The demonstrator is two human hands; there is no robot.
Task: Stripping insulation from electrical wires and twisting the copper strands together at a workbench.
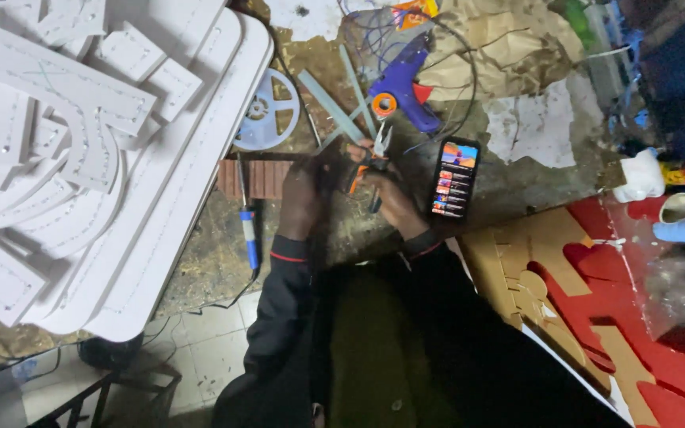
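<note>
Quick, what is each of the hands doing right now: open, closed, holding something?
Left hand: closed, but what it grips cannot be told.
Right hand: closed around the handles of the pliers.

Sign workshop: glue gun [406, 79], soldering iron [248, 226], cut letters [65, 135].

The scene is dim and grainy, with a cool cast. Light falls mostly on the white foam-board cutouts [81, 150], which look pale and slightly washed out. The lit phone screen [454, 177] glows as the brightest colour. Below it, the dark sleeves and lap sink into shadow. Edges bow outward, and the lower right corner is blurred.
</note>
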